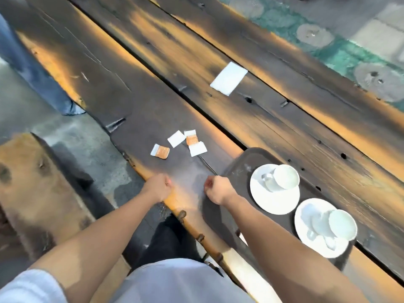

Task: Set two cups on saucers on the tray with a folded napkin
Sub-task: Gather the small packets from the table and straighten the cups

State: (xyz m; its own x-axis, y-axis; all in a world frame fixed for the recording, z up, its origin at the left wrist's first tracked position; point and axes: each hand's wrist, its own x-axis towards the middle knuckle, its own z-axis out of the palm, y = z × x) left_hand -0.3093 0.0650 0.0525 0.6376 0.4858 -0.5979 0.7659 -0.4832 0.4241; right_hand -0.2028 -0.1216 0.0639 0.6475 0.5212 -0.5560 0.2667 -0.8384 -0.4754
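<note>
A dark tray [238,162] lies on the wooden table at the right. On it stand two white saucers, one further away [262,197] and one closer to me [306,232], each bearing a white cup, the far cup [286,177] and the near cup [342,224]. A folded white napkin [229,78] lies on the table far beyond the tray. My left hand [157,189] is a loose fist over the table's near edge. My right hand [217,189] is curled shut just left of the tray, with nothing visible in it.
Several small sachets [179,143], white and orange, lie scattered on the table ahead of my hands. A wooden bench [32,182] stands at the left. Another person's jeans leg [32,68] shows at the upper left beside the table.
</note>
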